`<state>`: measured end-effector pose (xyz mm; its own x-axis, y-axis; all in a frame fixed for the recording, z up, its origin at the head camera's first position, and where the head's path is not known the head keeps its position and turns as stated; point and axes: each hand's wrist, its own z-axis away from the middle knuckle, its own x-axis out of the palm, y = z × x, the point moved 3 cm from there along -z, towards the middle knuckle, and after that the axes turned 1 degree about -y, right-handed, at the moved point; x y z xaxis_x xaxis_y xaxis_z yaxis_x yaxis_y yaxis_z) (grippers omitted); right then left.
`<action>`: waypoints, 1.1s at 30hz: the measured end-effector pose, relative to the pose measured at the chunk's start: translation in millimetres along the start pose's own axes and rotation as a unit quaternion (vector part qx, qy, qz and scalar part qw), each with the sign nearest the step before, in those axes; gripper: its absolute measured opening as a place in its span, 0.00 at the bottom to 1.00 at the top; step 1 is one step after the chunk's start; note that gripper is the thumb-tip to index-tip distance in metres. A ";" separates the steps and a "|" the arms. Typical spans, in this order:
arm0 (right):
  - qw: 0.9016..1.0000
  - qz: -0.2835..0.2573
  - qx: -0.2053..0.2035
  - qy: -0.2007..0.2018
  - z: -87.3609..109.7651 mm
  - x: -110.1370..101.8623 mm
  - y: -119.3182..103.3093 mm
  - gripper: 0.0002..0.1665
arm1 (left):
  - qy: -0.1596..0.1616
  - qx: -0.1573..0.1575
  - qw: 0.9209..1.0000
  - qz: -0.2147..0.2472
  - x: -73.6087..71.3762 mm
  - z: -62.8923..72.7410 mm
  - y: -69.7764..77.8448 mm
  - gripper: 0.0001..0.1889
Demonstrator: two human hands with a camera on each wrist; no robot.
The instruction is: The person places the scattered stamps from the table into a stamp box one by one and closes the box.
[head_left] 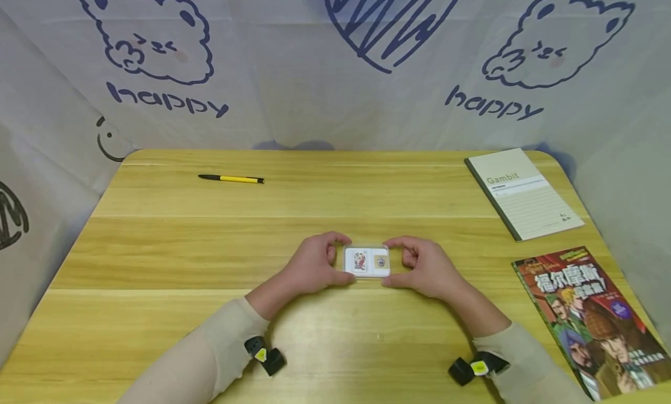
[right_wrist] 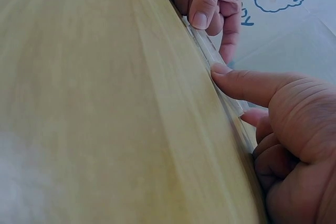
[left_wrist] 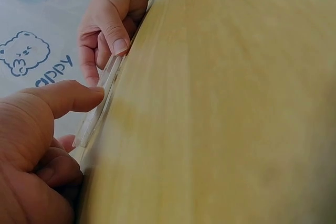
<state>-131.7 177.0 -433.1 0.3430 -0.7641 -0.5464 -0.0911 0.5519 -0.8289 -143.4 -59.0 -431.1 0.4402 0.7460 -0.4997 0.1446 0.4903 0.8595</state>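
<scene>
A small clear plastic card case (head_left: 367, 262) lies flat at the middle of the table, two white-bordered cards showing side by side through it. The left one carries a colourful figure, the right one a tan and blue emblem. My left hand (head_left: 316, 265) pinches its left end between thumb and index finger. At the other end my right hand (head_left: 431, 269) grips it the same way, thumb at the near edge and index finger at the far edge. In the left wrist view the case (left_wrist: 102, 100) appears edge-on, low against the tabletop.
Toward the back left lies a yellow and black pen (head_left: 233, 179). A notebook (head_left: 524, 200) is at the back right, with a colourful comic-style book (head_left: 592, 311) nearer on the same side. White cloth (head_left: 314, 113) with blue drawings hangs behind the wooden table (head_left: 157, 247).
</scene>
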 end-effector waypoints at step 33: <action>1.000 -0.008 -0.014 0.005 0.7 -0.7 2.1 0.36 | -0.007 0.002 1.000 -0.026 1.6 1.4 3.4 0.33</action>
<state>-131.5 179.0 -434.3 0.3358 -0.7764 -0.5333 -0.1123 0.5292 -0.8411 -140.9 -56.8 -428.8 0.4436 0.7136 -0.5422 0.1704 0.5268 0.8327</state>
